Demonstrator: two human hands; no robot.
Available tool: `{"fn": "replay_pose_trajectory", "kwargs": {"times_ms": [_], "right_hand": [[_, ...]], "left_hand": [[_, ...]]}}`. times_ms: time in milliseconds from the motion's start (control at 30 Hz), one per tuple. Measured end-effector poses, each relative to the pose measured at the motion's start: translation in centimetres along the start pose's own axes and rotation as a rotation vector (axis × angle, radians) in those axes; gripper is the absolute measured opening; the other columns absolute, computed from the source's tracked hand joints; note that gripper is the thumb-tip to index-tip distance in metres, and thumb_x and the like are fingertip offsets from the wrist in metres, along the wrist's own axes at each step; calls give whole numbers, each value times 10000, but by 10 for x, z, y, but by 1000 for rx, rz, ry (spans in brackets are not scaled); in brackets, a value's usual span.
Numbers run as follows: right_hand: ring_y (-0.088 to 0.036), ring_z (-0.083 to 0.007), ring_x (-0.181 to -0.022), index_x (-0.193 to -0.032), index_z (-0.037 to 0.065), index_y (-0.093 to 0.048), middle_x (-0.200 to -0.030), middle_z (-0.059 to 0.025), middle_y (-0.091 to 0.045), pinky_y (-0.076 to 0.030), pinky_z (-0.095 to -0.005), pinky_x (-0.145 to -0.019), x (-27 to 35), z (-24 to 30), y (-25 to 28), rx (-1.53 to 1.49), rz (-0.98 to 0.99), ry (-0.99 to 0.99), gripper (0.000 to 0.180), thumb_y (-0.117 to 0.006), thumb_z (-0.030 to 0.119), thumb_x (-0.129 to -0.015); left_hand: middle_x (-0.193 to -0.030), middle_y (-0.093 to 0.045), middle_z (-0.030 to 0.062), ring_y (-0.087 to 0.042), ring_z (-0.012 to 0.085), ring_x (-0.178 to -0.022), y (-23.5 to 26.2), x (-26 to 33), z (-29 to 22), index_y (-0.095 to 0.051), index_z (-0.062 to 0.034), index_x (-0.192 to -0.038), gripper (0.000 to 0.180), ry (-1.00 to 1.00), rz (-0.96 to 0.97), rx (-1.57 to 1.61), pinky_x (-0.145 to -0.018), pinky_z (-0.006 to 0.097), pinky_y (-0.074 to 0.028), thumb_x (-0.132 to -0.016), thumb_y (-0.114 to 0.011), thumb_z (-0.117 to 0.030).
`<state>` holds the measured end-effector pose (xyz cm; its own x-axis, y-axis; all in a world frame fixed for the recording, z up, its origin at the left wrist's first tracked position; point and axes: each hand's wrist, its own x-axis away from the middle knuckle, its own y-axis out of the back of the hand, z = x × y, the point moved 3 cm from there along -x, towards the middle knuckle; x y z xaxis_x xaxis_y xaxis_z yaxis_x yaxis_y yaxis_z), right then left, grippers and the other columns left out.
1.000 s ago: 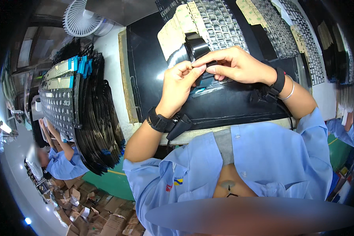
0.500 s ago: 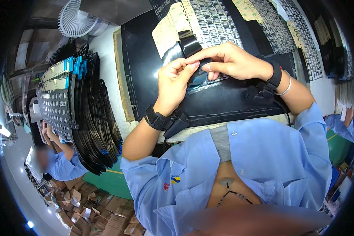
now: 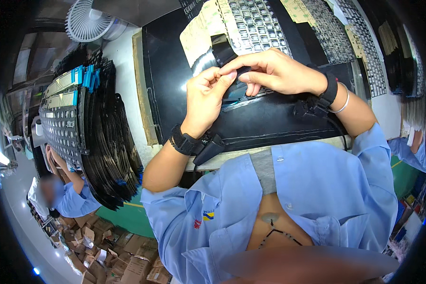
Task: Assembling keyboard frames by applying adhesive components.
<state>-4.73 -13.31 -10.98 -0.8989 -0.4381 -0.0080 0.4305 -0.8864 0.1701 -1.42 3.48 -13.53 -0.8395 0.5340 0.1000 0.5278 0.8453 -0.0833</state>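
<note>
Both hands, left hand (image 3: 204, 97) and right hand (image 3: 274, 71), pinch a thin dark glossy film strip (image 3: 221, 49) at fingertips, raised just above the black work mat (image 3: 270, 123), seemingly to peel it cleanly, beside the grey keyboard frame (image 3: 258, 23)

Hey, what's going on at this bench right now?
A person in a light blue shirt works over a black mat. Both hands meet above it: the left hand and the right hand pinch a thin dark flexible strip between their fingertips, over a grey keyboard frame sheet. A tall stack of black keyboard sheets stands to the left, with a white fan behind it. Another person sits at the far left.
</note>
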Motion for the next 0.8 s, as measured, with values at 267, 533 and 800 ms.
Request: {"fn": "replay_pose_trajectory", "kwargs": {"times_ms": [267, 533, 800], "right_hand": [[-664, -114, -758, -1282, 96, -540, -904, -97, -662, -558, -256, -720, 3, -6, 5, -242, 74, -125, 344, -471, 56, -948], [-632, -68, -659, -1222, 133, -612, -860, -38, -673, -541, -220, -639, 4, -4, 0, -66, -41, 35, 373, -591, 15, -870], [-625, -72, -638, -1192, 153, -638, -894, -46, -691, -519, -218, -610, 3, -2, -1, 41, -58, 1, 366, -642, 58, -838]], "left_hand": [[-745, -606, -36, -482, 12, -660, 3, 1, 1, -672, 8, -896, 126, 9, 20, -24, -581, 176, -385, -891, -644, -115], [-752, -617, -29, -498, 13, -662, 7, -1, -4, -668, 6, -903, 127, 83, 62, -56, -586, 170, -396, -893, -640, -118], [-720, -580, -67, -427, -5, -602, 3, -2, -3, -682, -50, -919, 127, 75, 99, -76, -533, 165, -325, -889, -651, -169]]}}
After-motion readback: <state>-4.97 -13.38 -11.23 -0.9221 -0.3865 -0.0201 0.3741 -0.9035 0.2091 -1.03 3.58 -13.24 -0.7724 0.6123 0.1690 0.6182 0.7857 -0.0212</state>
